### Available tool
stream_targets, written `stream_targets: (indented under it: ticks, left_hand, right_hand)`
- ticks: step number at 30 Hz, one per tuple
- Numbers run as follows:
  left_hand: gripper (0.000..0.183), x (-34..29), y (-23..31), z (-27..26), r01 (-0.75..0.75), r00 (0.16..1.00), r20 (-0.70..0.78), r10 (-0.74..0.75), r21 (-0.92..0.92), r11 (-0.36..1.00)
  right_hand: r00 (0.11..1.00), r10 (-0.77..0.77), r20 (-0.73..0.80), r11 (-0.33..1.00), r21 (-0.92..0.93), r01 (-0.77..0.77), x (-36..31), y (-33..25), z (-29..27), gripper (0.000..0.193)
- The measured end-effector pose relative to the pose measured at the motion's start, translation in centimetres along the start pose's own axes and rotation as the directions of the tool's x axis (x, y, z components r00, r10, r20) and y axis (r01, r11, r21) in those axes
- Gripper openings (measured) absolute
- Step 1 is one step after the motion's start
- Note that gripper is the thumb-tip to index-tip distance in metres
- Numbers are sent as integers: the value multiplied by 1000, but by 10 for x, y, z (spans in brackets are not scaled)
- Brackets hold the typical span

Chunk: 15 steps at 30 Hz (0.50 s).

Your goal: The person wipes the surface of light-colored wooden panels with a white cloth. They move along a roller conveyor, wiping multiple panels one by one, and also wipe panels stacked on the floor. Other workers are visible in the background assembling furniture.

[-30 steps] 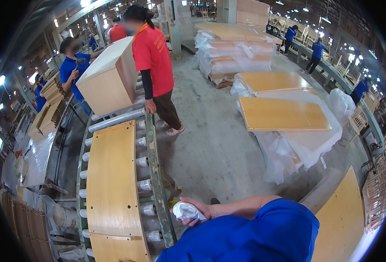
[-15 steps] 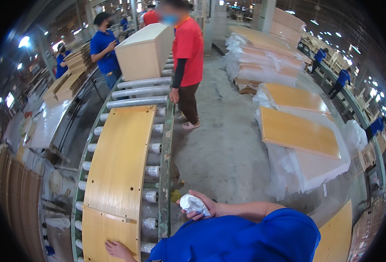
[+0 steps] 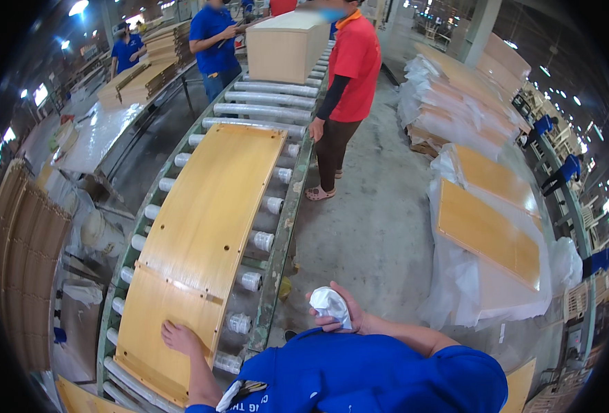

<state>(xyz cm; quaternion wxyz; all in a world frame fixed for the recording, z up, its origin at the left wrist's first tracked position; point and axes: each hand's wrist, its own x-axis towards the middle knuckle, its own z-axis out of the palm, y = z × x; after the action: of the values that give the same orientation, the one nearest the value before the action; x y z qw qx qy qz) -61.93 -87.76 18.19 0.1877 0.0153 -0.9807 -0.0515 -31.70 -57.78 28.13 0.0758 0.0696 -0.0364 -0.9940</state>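
Observation:
My left hand [image 3: 182, 339] rests on a yellow-brown wooden panel [image 3: 154, 347], its fingers apart and nothing in them. A longer matching panel [image 3: 208, 199] lies end to end with it on the farther side, and dark holes dot their faces. Both lie on a roller conveyor [image 3: 287, 220] with a green frame. To the right of the conveyor, in front of my body, my right hand [image 3: 352, 306] is closed around a crumpled white wad [image 3: 330, 308], which looks like cloth or soft sheeting.
A person in red [image 3: 356, 76] stands at the conveyor's right side, beside a large pale box [image 3: 287, 51] on the rollers. Another in blue [image 3: 213, 48] stands opposite. Stacked panels [image 3: 487, 230] on plastic wrap are at right; brown boards [image 3: 25, 255] stand at left.
My view has shifted, bringing more of the near panel and my left forearm into sight. The panels appear slightly farther along the rollers. My right hand still grips the white wad.

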Motion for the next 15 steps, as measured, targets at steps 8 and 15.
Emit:
stream_targets:
  ticks: [8, 15]
  left_hand:
    - [37, 27, 106, 46, 64, 995, -54, -81, -265, 962]
    - [53, 108, 238, 74, 179, 957, 129, -260, -968, 178]
  right_hand:
    - [995, -75, -70, 997, 7, 76, -20, -1, -3, 61]
    - [987, -111, -120, 993, -53, 105, -38, 7, -8, 60]
